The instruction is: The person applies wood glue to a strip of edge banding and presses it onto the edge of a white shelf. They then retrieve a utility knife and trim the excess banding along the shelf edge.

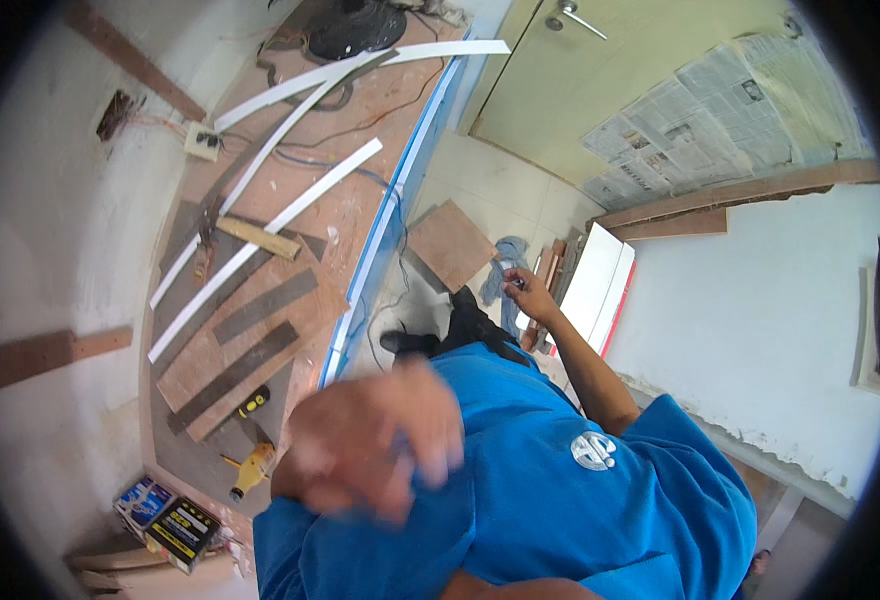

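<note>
My left hand (415,425) is raised in front of my blue shirt, its fingers smeared by motion, so I cannot tell whether it holds anything. Low on the other side, my right hand (530,294) is out over the floor with fingers bent and tips close together. Whatever may be between them is too small to make out. Just behind it, a grey-blue rag (505,262) lies on the tiles. On the bench to the left rest a hammer (258,238) with a wooden handle, long white strips (270,245), dark wood strips (265,305) and a yellow tool (253,472).
A yellow-and-black tool (254,402) and printed boxes (168,520) sit at the bench's near left. Blue film covers the bench edge (385,235). A brown board (450,245) and a loose cable (390,290) are on the floor. White panels (600,290) stand beside my right arm.
</note>
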The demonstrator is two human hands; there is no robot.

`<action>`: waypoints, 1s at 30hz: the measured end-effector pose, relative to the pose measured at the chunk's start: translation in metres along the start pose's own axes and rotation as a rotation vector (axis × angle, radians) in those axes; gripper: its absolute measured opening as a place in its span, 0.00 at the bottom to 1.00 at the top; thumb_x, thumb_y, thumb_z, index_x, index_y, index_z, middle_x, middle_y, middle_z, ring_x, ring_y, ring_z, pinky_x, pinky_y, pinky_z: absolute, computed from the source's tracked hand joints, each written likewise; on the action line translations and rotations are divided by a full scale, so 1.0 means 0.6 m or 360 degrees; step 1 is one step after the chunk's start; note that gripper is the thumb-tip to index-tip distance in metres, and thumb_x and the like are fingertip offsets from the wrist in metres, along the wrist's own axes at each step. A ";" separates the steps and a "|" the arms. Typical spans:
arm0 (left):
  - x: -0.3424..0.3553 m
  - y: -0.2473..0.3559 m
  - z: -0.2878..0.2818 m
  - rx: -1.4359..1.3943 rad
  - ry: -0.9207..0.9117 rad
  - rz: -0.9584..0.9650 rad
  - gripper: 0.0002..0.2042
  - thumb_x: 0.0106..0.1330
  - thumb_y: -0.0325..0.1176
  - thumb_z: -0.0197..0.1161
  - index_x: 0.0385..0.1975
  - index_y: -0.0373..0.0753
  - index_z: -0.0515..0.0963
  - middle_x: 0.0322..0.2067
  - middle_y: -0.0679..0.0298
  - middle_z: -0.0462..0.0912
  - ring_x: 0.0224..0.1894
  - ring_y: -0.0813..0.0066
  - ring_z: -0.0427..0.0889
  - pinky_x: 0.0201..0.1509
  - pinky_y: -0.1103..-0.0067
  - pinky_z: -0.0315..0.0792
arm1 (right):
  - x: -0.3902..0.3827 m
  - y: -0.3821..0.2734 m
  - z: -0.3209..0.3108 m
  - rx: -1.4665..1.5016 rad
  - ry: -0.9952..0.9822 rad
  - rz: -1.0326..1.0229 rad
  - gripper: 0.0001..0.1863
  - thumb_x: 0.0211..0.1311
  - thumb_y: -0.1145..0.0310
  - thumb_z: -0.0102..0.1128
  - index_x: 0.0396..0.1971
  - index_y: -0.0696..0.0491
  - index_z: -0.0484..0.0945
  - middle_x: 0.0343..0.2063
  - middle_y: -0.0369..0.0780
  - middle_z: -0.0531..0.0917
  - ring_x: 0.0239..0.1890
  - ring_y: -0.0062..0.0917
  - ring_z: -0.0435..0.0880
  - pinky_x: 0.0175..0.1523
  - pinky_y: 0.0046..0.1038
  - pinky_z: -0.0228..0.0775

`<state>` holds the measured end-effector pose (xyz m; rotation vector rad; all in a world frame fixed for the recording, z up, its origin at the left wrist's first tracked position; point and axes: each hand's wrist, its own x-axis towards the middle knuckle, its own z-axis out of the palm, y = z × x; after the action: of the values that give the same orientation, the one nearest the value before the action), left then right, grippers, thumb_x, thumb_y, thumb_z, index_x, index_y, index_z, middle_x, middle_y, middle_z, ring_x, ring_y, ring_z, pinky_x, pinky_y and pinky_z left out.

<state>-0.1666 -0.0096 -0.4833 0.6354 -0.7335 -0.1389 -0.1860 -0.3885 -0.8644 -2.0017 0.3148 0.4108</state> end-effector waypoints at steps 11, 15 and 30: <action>0.171 -0.053 0.154 -0.0250 0.0284 0.0098 0.03 0.75 0.33 0.63 0.44 0.48 0.81 0.37 0.63 0.86 0.37 0.63 0.77 0.41 0.67 0.74 | 0.051 -0.011 -0.146 0.0419 -0.0104 0.0155 0.15 0.70 0.70 0.66 0.53 0.58 0.80 0.38 0.34 0.84 0.37 0.19 0.82 0.43 0.25 0.75; 0.243 -0.156 0.151 -0.0092 0.0162 0.0504 0.13 0.69 0.32 0.67 0.52 0.48 0.77 0.42 0.55 0.82 0.36 0.59 0.81 0.36 0.61 0.75 | 0.170 -0.035 -0.213 0.0621 -0.0324 0.0012 0.15 0.74 0.62 0.64 0.53 0.55 0.80 0.36 0.33 0.83 0.36 0.19 0.82 0.43 0.25 0.75; 0.589 -0.484 -0.135 0.1267 0.1298 0.0519 0.36 0.79 0.66 0.42 0.71 0.39 0.65 0.63 0.56 0.75 0.65 0.63 0.73 0.68 0.63 0.64 | 0.301 -0.570 -0.332 0.1379 -0.1048 -0.1583 0.45 0.76 0.38 0.51 0.76 0.61 0.56 0.75 0.47 0.60 0.79 0.34 0.54 0.81 0.36 0.40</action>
<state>0.1775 -0.3211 -0.4936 1.2083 -0.0541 0.7170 0.1418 -0.4233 -0.5804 -0.8970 -0.7797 0.1967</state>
